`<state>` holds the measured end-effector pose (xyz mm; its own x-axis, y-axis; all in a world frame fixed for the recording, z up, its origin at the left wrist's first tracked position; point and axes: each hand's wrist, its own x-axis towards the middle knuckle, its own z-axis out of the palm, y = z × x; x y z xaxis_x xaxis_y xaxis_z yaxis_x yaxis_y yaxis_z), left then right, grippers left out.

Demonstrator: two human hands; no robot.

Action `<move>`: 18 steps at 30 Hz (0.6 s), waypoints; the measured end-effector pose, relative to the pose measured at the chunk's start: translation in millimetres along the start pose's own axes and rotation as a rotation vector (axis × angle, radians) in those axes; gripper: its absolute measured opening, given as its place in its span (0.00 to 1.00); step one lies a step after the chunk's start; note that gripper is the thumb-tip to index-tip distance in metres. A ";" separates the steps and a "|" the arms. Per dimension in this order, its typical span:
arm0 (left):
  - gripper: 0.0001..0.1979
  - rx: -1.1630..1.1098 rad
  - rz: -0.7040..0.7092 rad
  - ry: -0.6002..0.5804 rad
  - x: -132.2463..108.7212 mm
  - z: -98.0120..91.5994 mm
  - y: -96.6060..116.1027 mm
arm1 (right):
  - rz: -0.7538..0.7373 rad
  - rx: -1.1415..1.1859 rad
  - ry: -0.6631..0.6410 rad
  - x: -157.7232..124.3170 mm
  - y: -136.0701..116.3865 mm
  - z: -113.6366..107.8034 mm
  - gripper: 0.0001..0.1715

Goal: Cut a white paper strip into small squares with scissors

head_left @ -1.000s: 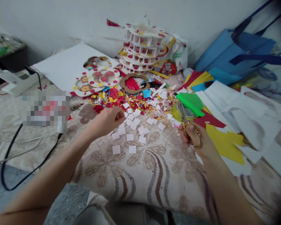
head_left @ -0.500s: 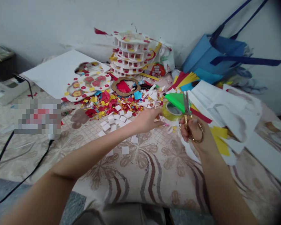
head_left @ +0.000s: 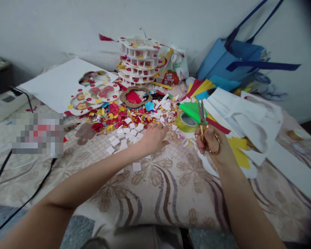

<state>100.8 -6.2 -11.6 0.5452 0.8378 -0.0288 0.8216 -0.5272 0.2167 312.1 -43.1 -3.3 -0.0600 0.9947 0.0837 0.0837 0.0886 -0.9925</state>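
Observation:
My right hand (head_left: 209,140) is closed round the gold handles of a pair of scissors (head_left: 202,119), blades pointing up and away from me. Low over the tablecloth, my left hand (head_left: 155,136) has its fingers loosely bent and the thumb apart, with nothing visible in it. It is beside a scatter of small white squares (head_left: 124,135) and cut paper scraps. Between the two hands lies a roll of clear yellowish tape (head_left: 186,126), with a bright green piece (head_left: 191,110) partly over it.
A tiered white paper lantern (head_left: 140,62) stands at the back. Flower-shaped decorated panels (head_left: 101,92) and a brown cardboard ring (head_left: 124,100) lie before it. White cut sheets (head_left: 269,117) and a blue bag (head_left: 235,58) are on the right. Black cable (head_left: 41,185) runs at left.
My left hand has drawn back leftward from near the tape roll, to beside the white squares. My right hand still holds the scissors upright. The whole view has shifted slightly.

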 end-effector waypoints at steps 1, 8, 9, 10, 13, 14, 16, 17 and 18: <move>0.19 -0.027 -0.009 0.026 5.5 4.1 3.8 | -0.003 0.006 0.004 -0.1 -0.3 -0.5 0.27; 0.12 -0.136 -0.005 0.031 38.6 22.8 7.5 | -0.038 0.014 0.037 1.1 -2.3 -13.1 0.26; 0.12 -0.149 0.000 0.040 41.6 20.3 3.0 | -0.047 0.008 0.046 1.8 -2.6 -15.9 0.26; 0.12 -0.163 0.007 0.054 44.7 17.0 -1.9 | -0.055 0.004 0.057 2.6 -2.7 -18.7 0.26; 0.13 -0.193 0.022 0.123 55.9 4.8 -15.0 | -0.078 -0.011 0.083 5.0 -2.7 -24.6 0.29; 0.14 -0.199 0.023 0.149 60.3 1.1 -17.9 | -0.082 -0.015 0.085 5.6 -2.6 -25.6 0.29; 0.15 -0.208 0.019 0.194 69.4 -5.2 -21.5 | -0.081 -0.016 0.087 6.2 -2.5 -26.3 0.29; 0.16 -0.212 0.017 0.210 73.5 -7.8 -22.7 | -0.081 -0.015 0.089 6.2 -2.5 -26.2 0.29; 0.18 -0.216 0.019 0.220 77.0 -10.2 -23.8 | -0.081 -0.014 0.090 6.1 -2.5 -26.1 0.28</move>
<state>121.6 72.3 -9.0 0.4913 0.8513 0.1843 0.7444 -0.5203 0.4185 337.5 -35.8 1.9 0.0227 0.9849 0.1719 0.0964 0.1690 -0.9809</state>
